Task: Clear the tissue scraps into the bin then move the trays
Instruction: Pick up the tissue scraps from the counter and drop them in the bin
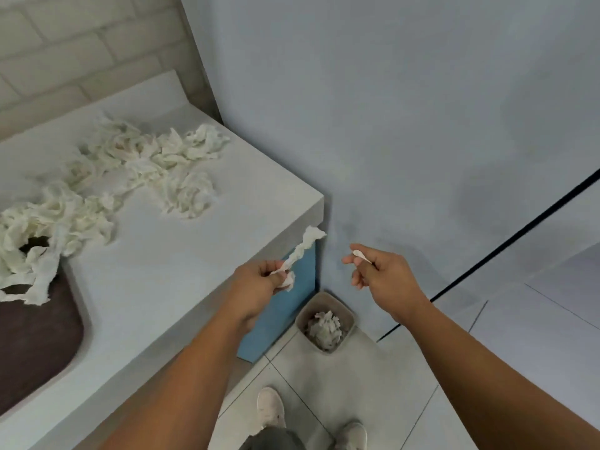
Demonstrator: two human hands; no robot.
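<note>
My left hand [259,284] pinches a twisted white tissue strip [303,246] that sticks up past the counter's corner. My right hand [380,271] pinches a tiny tissue scrap [359,254] between thumb and fingertips. Both hands hover above a small beige bin [303,315] on the floor, which holds crumpled tissue [324,329]. Several heaps of tissue scraps [146,160] lie across the white counter [181,280]. More scraps [29,248] spill over the rim of a dark brown tray [32,336] at the left edge.
The counter's side panel is blue [285,306], right beside the bin. A pale wall [389,125] rises behind. My shoes [271,407] stand on light floor tiles [519,336] near the counter.
</note>
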